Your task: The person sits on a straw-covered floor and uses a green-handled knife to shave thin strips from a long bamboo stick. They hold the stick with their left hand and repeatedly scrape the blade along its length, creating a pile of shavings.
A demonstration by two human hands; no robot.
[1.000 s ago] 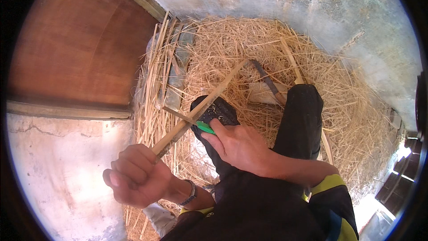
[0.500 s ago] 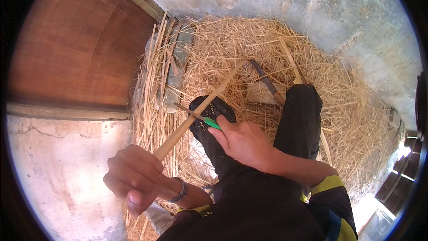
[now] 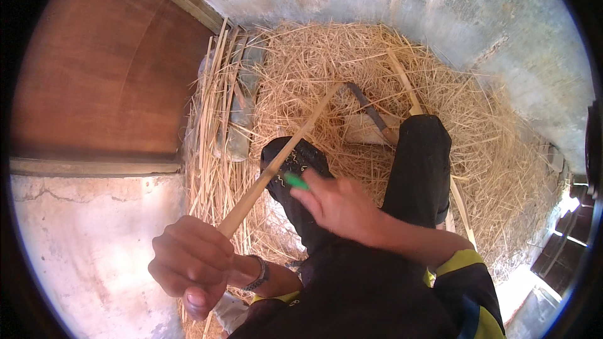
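Note:
A long, pale bamboo strip slants from lower left up across my thigh toward the straw. My left hand is closed in a fist around its near end. In my right hand is a small knife with a green handle. Its blade is smeared by motion and lies at or across the strip near my left knee; exact contact cannot be made out. Small curled shavings cling to the dark trousers there.
Loose straw covers the ground. A dark curved blade with a wooden handle lies beyond my knees. Thin split strips are piled at the left, by a brown panel. Another pale strip lies beyond my right knee, near a stained wall.
My right hand has shifted slightly toward me with the knife, and its blade is now blurred. My left hand and the strip have moved only a little.

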